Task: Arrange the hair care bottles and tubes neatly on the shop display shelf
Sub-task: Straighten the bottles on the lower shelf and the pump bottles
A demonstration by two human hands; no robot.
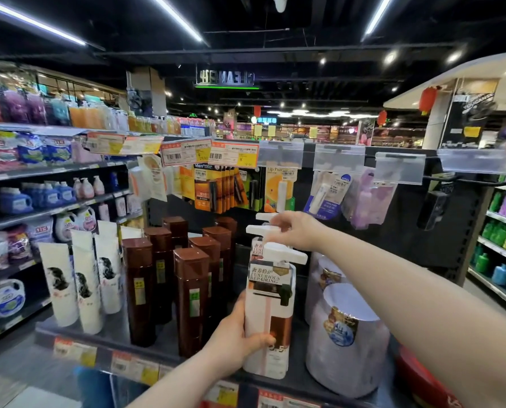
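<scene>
Head view. The display shelf (pixel 110 331) is a dark surface whose front edge carries a strip of price tags (pixel 75 352).

The front pump bottle (pixel 268 313) stands upright at the front edge, right of centre. The left hand (pixel 231 334) grasps its lower body, with the fingers wrapped round the left side and the thumb across the front. Its label reads "LUXURIOUS REPAIRING" below Chinese characters.

The second pump bottle (pixel 256 246) stands directly behind it. The right hand (pixel 297 231) pinches that bottle's white pump head between fingers and thumb. A third pump head shows further back.

Brown bottles (pixel 191 301) stand in rows from the front edge to the rear, left of the pump bottles. A narrow gap separates the nearest one from the front pump bottle. White tubes (pixel 59 284) stand cap-down along the left edge. Bare surface lies ahead of them at the front left corner.

Wrapped packs (pixel 346 343) fill the right end, and a thin strip of bare surface separates them from the front pump bottle.

Hanging cards above the rear edge read "Men" (pixel 204 187), "Lip Pure" (pixel 278 187) and "NIVEA" (pixel 328 192).
</scene>
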